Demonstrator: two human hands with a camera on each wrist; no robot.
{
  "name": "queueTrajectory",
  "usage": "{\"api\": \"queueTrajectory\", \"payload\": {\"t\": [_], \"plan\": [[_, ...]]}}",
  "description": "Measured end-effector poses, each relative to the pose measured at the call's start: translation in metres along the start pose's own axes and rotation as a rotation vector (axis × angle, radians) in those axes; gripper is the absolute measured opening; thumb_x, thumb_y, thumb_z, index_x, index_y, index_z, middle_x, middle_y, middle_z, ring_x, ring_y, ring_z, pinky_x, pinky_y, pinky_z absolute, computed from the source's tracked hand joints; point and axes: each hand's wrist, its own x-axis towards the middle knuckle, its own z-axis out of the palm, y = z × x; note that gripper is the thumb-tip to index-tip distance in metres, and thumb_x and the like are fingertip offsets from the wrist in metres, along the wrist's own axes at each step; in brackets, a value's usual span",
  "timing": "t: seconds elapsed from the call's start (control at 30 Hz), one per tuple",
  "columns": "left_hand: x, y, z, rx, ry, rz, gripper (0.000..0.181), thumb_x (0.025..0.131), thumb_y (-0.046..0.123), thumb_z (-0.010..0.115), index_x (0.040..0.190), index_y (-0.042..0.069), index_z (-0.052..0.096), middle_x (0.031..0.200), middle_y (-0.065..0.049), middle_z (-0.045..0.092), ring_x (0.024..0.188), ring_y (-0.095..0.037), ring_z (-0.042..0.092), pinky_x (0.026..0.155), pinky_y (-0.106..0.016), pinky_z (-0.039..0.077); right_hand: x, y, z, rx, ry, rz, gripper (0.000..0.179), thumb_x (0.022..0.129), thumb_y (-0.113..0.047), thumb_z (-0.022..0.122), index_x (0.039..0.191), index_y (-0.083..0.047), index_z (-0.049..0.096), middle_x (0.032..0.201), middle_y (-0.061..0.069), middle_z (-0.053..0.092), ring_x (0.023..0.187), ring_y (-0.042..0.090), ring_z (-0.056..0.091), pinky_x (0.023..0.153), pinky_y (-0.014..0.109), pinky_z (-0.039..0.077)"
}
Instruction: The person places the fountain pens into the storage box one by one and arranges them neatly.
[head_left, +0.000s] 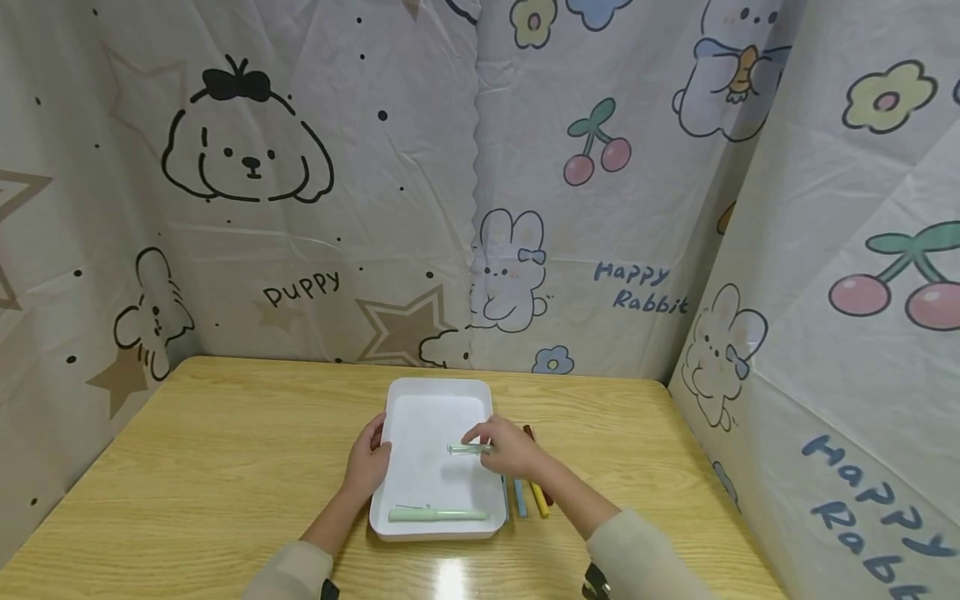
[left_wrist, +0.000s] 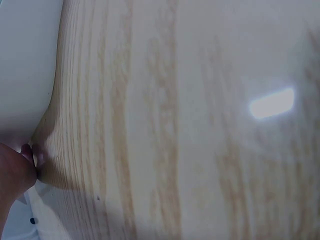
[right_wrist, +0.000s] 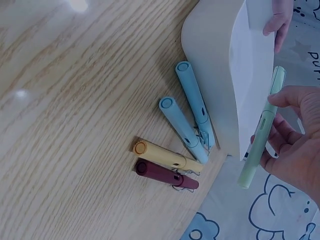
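A white tray (head_left: pixel 420 408) stands on the table, and my left hand (head_left: pixel 367 462) holds its left rim. In the left wrist view only part of this left hand (left_wrist: pixel 16 172) shows, against the tray's wall (left_wrist: pixel 27 60). My right hand (head_left: pixel 513 450) pinches a light green pen (right_wrist: pixel 257 142) between thumb and fingers, above the tray's right side. Another light green pen (head_left: pixel 438 515) with a clip lies crosswise inside the tray at its near end. Right of the tray lie two blue pens (right_wrist: pixel 182 127), a yellow pen (right_wrist: pixel 162 156) and a dark red pen (right_wrist: pixel 162 174).
The wooden table (head_left: pixel 262 442) extends on both sides of the tray. Printed curtains (head_left: pixel 405 167) hang behind it and along its sides. The loose pens lie close beside the tray's right wall, under my right forearm.
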Motion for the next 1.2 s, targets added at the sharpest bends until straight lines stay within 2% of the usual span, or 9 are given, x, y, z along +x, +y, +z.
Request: {"api": "queueTrajectory", "payload": {"t": [0.2, 0.53, 0.83, 1.2], "plan": [[-0.001, 0.002, 0.0, 0.009, 0.02, 0.016, 0.051, 0.094, 0.001, 0.04, 0.144, 0.002, 0.032, 0.139, -0.025, 0.042, 0.121, -0.036, 0.047, 0.099, -0.048, 0.043, 0.002, -0.006, 0.001, -0.03, -0.015, -0.024, 0.032, 0.081, -0.002, 0.059, 0.108, -0.016, 0.069, 0.09, 0.003, 0.056, 0.077, 0.013, 0.045, 0.064, 0.023, 0.04], [-0.001, 0.0, 0.001, 0.019, 0.011, 0.011, 0.051, 0.094, 0.001, 0.04, 0.144, 0.002, 0.031, 0.14, -0.025, 0.041, 0.122, -0.036, 0.046, 0.099, -0.048, 0.043, 0.004, -0.016, 0.004, -0.056, -0.019, -0.067, 0.032, 0.081, -0.003, 0.061, 0.108, -0.018, 0.069, 0.088, 0.002, 0.057, 0.074, 0.01, 0.045, 0.061, 0.02, 0.039], [-0.001, 0.001, 0.001, 0.021, 0.016, -0.002, 0.051, 0.094, 0.001, 0.04, 0.144, 0.003, 0.031, 0.14, -0.024, 0.041, 0.122, -0.036, 0.046, 0.099, -0.047, 0.044, 0.006, -0.024, 0.008, -0.047, -0.042, -0.04, 0.032, 0.081, -0.006, 0.062, 0.109, -0.022, 0.068, 0.091, 0.0, 0.057, 0.076, 0.009, 0.046, 0.063, 0.02, 0.04], [0.0, 0.0, 0.002, 0.024, 0.012, -0.009, 0.051, 0.095, 0.002, 0.039, 0.145, 0.004, 0.029, 0.141, -0.023, 0.04, 0.123, -0.035, 0.045, 0.1, -0.047, 0.043, 0.008, -0.032, 0.015, -0.059, -0.05, -0.085, 0.032, 0.081, -0.005, 0.062, 0.108, -0.02, 0.069, 0.089, -0.001, 0.057, 0.075, 0.007, 0.047, 0.063, 0.018, 0.04]]}}
